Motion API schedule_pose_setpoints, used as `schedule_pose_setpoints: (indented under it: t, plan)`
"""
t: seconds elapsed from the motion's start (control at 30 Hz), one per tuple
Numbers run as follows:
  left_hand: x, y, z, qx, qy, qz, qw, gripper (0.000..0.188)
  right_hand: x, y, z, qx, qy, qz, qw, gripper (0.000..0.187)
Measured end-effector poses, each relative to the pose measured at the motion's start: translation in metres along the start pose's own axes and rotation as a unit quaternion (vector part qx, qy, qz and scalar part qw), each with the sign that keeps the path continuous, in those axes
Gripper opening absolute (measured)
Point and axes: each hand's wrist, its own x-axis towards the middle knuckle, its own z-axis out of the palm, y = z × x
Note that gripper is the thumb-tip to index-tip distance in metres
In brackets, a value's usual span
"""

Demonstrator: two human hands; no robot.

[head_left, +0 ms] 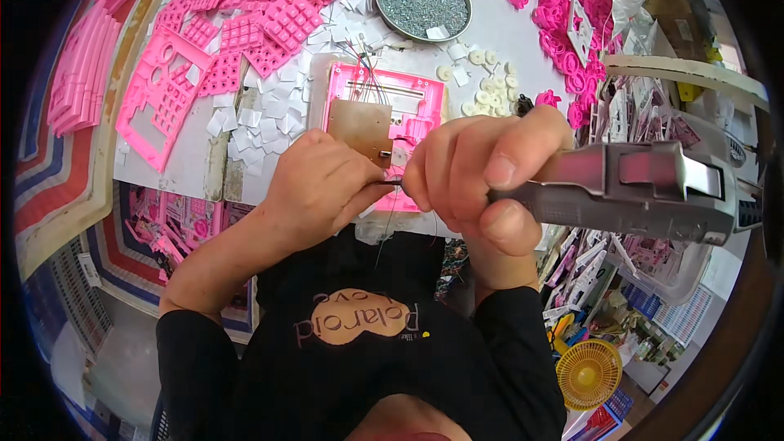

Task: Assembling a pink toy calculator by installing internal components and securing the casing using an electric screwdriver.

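My right hand (482,171) is wrapped round a grey electric screwdriver (612,192), whose thick end rises to the right. Its thin dark tip (398,182) points in at the lower part of a pink plastic housing (433,98). Thumb and fingers of my left hand (322,188) are pinched together beside that tip; whatever they hold is too small to make out. A brown circuit board (359,126) lies in the housing, partly behind my left hand. Several thin wires (367,73) stick up at the housing's top edge.
A round dish of small metal screws (423,2) stands beyond the housing. Pink keypads (286,20), white paper squares (273,118) and a pink front panel (163,94) lie left. White wheels (494,90) and pink coiled parts (563,41) are right. A yellow basket (588,376) is lower right.
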Motion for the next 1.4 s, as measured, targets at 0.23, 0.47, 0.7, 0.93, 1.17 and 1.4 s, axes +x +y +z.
schedule_pose_setpoints:
  t: [0.23,0.47,0.7,0.93,1.17,1.4]
  plan:
    - [-0.001,-0.001,0.0,0.005,0.007,0.005,1.0,0.022,-0.003,0.002,0.001,-0.014,0.012,0.008,1.0,0.026]
    - [0.005,-0.001,-0.004,0.039,-0.104,0.001,0.994,0.017,0.004,0.0,0.004,-0.078,-0.002,0.082,0.994,0.031]
    - [0.019,-0.007,-0.018,-0.017,-0.251,0.017,0.968,0.013,-0.006,0.007,0.007,-0.105,0.054,0.106,0.987,0.032]
    - [0.02,-0.003,-0.017,0.003,-0.204,-0.077,0.976,0.013,-0.014,0.027,-0.003,-0.137,0.058,0.076,0.986,0.028]
    - [0.023,-0.016,-0.039,0.062,-0.161,-0.043,0.984,0.017,-0.016,0.031,-0.017,-0.19,0.076,0.046,0.978,0.027]
    - [-0.022,-0.011,-0.012,0.143,-0.107,-0.028,0.984,0.013,-0.008,0.048,-0.036,-0.29,0.074,-0.025,0.954,0.024]
